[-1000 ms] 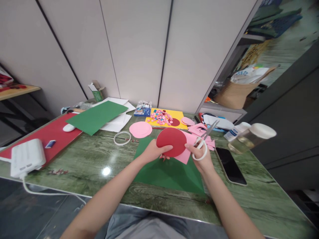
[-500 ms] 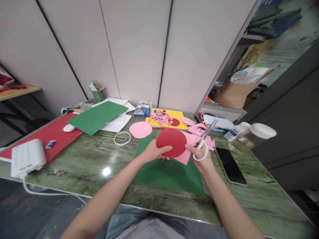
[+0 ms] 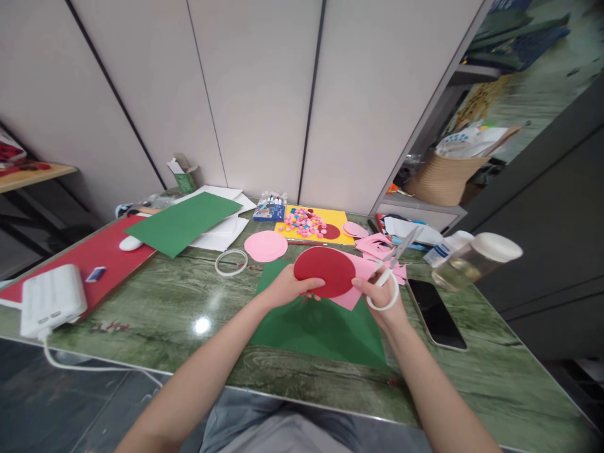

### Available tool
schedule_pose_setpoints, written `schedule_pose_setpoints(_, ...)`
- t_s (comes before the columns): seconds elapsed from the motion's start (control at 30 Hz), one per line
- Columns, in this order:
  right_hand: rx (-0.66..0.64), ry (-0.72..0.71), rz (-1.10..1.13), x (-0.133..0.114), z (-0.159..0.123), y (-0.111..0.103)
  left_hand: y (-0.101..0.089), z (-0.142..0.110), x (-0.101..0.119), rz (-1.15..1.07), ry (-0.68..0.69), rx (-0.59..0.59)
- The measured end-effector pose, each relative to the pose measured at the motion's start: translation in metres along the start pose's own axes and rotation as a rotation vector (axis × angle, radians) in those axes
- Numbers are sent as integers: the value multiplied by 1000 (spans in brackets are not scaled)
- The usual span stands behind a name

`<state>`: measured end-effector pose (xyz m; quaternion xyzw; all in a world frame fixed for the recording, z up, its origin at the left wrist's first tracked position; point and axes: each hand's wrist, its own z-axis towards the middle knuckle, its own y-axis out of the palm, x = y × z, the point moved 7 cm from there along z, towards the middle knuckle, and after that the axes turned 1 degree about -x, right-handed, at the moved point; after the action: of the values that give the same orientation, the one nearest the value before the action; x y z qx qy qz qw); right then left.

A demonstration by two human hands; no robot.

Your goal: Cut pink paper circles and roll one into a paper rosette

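Note:
My left hand [image 3: 293, 288] is closed on the left side of a red paper circle [image 3: 325, 270], thumb on top. Behind the circle lies a pink paper sheet [image 3: 350, 298], its edges showing to the right and below. My right hand [image 3: 381, 299] has its thumb at the circle's right edge and also holds white-handled scissors [image 3: 389, 290], blades pointing up and to the right. Both papers are held above a green sheet [image 3: 316, 333] on the table. Pink paper scraps [image 3: 375, 245] lie just beyond my right hand.
Pink circles [image 3: 265, 246] and a tape ring [image 3: 231, 263] lie left of my hands. Behind are small pompoms [image 3: 304, 222] on yellow paper. To the right are a phone [image 3: 436, 313] and a bottle [image 3: 476, 261]; at left, a white power bank [image 3: 53, 299].
The red circle and pink sheet have tilted flatter. The scissors have turned slightly in my right hand, their blades now leaning further right. Both hands keep their hold.

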<state>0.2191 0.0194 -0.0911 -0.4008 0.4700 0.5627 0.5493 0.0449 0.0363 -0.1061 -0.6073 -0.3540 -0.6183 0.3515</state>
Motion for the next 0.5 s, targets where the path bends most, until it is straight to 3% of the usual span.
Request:
schedule_pose_setpoints(0.2, 125, -24, -60, 0, 0, -9, -1, -1, -3, -4, -17, 65)
schedule_pose_setpoints(0.3, 162, -42, -21, -7, -1, -10, -9, 3, -4, -71, 13, 164)
schedule_pose_setpoints(0.4, 78, -55, -75, -14, -6, 1, -25, 6, -4, -217, 86, 336)
schedule_pose_setpoints(0.5, -129, -23, -123, -16, -19, 28, -35, 5, -2, -345, 133, 445)
